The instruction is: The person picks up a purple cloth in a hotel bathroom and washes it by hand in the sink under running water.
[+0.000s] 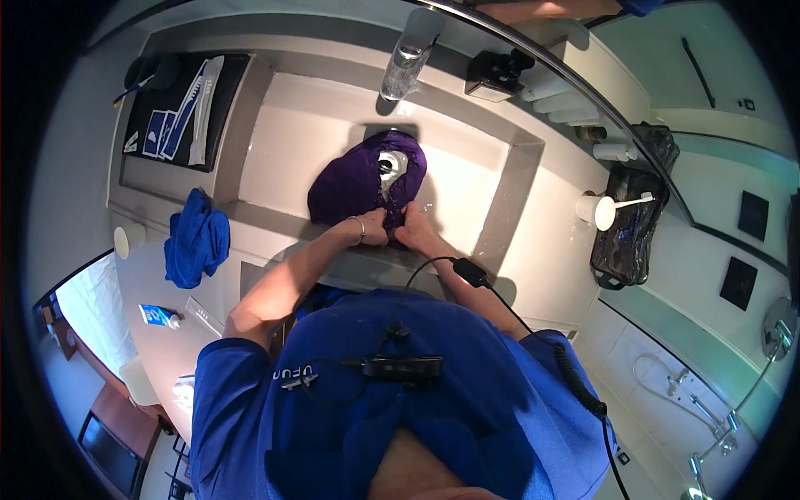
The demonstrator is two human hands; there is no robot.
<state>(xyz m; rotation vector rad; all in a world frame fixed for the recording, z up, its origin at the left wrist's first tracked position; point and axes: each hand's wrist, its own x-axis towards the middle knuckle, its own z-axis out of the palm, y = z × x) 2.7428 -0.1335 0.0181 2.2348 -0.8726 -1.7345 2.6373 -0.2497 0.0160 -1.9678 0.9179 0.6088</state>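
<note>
A wet dark purple cloth or garment lies in the white washbasin, gathered around the metal drain. My left hand, with a bracelet at its wrist, pinches the near edge of the cloth. My right hand grips the same edge just to the right, close to the other hand. Water splashes between the hands and the drain, below the chrome faucet. Parts of my fingers are hidden in the cloth's folds.
A black tray with packets stands at the back left. A blue cloth, a white cup and a toothpaste tube lie left. A cup with a toothbrush and a black bag stand right.
</note>
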